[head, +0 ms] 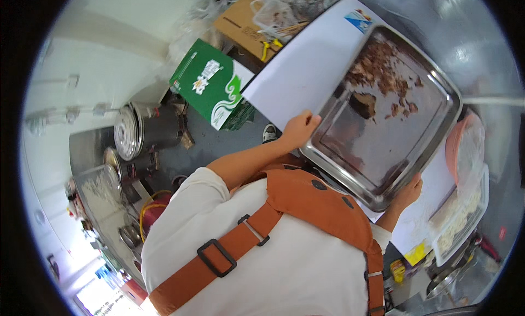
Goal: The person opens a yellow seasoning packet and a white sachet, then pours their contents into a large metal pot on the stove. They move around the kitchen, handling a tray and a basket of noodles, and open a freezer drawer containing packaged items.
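Note:
A rectangular stainless steel tray (414,152) is held before me, tilted in the view, over a white tabletop (303,66). My left hand (301,128) grips its near left rim, thumb on the edge. At the near right side, my right hand (408,191) has hold of the rim, its fingers partly hidden beneath. Brown shredded or sliced food pieces (375,66) are spread toward the tray's far end. A larger dark brown piece (363,104) lies apart from them, closer to my left hand. Wet brown residue shows on the tray floor.
A green printed carton (209,82) stands left of the table, near a cardboard box (242,23) with yellow-handled pliers or scissors (270,48). At right are a pink basin (454,148) and a white basket (445,250) of pale food. Large metal pots (158,125) stand at far left.

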The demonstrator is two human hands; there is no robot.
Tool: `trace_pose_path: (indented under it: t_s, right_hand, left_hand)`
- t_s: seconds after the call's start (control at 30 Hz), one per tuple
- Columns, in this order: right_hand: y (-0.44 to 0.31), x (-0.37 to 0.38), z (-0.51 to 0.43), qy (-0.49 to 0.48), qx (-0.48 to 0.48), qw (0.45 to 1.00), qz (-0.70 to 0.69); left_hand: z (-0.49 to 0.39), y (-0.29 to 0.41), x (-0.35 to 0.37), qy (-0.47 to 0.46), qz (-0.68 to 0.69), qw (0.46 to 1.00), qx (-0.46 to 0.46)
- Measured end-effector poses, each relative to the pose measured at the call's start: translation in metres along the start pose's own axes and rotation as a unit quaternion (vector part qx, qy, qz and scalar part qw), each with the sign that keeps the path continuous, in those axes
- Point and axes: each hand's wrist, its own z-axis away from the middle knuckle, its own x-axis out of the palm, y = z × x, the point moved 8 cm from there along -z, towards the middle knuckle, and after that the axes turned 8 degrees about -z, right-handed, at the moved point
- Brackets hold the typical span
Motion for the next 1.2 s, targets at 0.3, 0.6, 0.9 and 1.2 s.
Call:
trace_pose_path:
  t_s: [0.3, 0.6, 0.9, 1.2]
  right_hand:
    - [-0.132, 0.264, 0.131, -0.278, -0.081, 0.954, -0.073]
    - [-0.118, 0.462, 0.345, -0.605, 0.024, 0.792, -0.075]
    - [-0.091, 0.490, 0.396, -0.625, 0.024, 0.779, 0.044]
    - [-0.097, 0.325, 0.266, -0.578, 0.002, 0.815, -0.039]
  left_hand:
    - [0.106, -0.177, -0.238, 0.329, 0.064, 0.927, -0.170]
    - [0.172, -0.360, -0.409, 0.428, 0.047, 0.872, -0.233]
    - [0.099, -0.496, -0.387, 0.381, 0.081, 0.890, -0.238]
    - [0.028, -0.455, -0.397, 0.236, -0.336, 0.837, -0.361]
